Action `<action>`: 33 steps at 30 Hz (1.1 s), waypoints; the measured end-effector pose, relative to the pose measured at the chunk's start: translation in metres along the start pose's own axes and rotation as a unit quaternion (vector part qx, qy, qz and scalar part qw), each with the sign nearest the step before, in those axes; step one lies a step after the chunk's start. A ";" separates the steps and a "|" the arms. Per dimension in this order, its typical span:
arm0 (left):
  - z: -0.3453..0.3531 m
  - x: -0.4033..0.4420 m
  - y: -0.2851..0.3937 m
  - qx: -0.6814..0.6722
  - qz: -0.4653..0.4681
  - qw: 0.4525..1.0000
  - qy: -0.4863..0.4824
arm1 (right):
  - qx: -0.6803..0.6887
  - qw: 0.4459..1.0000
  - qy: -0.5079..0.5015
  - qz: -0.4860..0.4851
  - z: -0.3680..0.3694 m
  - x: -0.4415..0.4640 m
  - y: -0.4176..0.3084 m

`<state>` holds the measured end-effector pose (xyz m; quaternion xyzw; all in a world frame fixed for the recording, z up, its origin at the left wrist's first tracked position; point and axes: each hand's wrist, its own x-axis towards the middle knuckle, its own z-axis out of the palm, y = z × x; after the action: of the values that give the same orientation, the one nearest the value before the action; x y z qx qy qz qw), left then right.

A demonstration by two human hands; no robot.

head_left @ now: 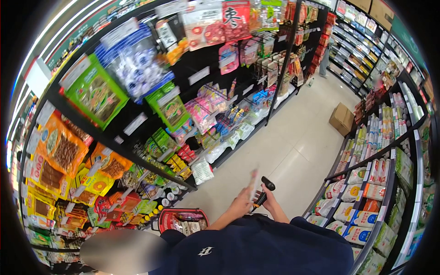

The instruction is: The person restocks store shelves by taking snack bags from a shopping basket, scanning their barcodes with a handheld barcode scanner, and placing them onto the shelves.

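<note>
Blurred slim packet (pixel 253 184): upright in left hand (pixel 238 206), fingers closed about its lower part. Right hand (pixel 273 205) closed round black handheld device (pixel 267 184), just beside. Judgement: steady packet, fingertips off its face, grip light. Red basket (pixel 181 210) near left forearm.
</note>
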<state>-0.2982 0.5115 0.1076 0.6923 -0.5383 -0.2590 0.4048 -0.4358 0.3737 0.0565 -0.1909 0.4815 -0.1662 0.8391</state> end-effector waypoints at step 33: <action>-0.044 0.298 -0.071 0.032 -0.166 0.985 -0.025 | 0.065 0.998 -0.021 -0.012 0.019 0.153 -0.318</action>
<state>-0.1401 0.2462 0.0941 0.7778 -0.4338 -0.3229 0.3204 -0.3760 0.0289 0.1041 -0.1450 0.4497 -0.2028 0.8577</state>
